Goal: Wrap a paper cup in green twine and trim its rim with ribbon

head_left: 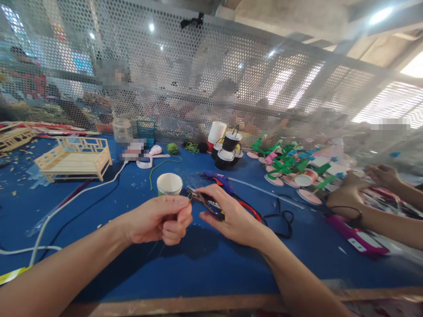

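Observation:
My left hand [161, 220] is closed in a pinch over the blue table [198, 264], gripping something thin that I cannot make out; fine wires hang below it. My right hand [228, 213] is wrapped round small pliers [203, 200] whose tip points left and meets the left fingertips. A white paper cup with a green band [169, 184] stands just behind the left hand. A blue and red tool [220, 179] lies behind the right hand.
A wooden model bed [74, 157] stands at the left, with white and black cables [66, 200] running across the table. Black and white small pots [228, 152], green and pink craft pieces [287, 169] sit further back. Another person's hands [360, 189] work at the right by a pink tool [357, 237].

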`<state>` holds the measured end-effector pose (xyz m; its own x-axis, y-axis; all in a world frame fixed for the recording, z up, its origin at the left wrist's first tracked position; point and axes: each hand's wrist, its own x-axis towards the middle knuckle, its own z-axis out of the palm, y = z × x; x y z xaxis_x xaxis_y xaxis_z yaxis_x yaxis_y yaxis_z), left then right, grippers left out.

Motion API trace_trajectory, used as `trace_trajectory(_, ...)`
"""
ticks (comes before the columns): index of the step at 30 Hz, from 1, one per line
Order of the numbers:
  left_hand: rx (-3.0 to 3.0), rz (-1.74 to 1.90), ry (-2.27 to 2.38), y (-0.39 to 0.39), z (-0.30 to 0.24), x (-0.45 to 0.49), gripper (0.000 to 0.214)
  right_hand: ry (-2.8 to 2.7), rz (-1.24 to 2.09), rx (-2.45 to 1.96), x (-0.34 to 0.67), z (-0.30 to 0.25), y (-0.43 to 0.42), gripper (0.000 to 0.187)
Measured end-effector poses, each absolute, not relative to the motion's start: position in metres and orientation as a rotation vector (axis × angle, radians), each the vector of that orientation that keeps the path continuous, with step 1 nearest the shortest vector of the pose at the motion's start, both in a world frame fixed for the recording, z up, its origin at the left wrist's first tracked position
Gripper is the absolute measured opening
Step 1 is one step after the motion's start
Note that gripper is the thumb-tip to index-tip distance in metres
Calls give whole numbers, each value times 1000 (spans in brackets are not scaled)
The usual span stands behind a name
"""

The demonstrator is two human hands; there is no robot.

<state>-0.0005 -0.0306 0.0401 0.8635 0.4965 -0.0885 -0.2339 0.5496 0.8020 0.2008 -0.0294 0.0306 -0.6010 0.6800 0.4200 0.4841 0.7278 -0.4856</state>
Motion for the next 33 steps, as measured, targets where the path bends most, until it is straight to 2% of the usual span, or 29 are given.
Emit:
trace_trajectory(8,1076,623,427,-31,35,4,28,-2295,368,-937,201,31,-28,27)
trace_trajectory(15,1382,842,713,-32,35,12,30,-2287,337,-1032,201,32,-28,21)
trace_trajectory(25,1426,834,788,-32,36,12,31,-2263,280,-1047,200,27,-25,14)
trace_trajectory(33,1468,890,832,-30,37,9,25,-2278,322,-1092,200,29,-27,21)
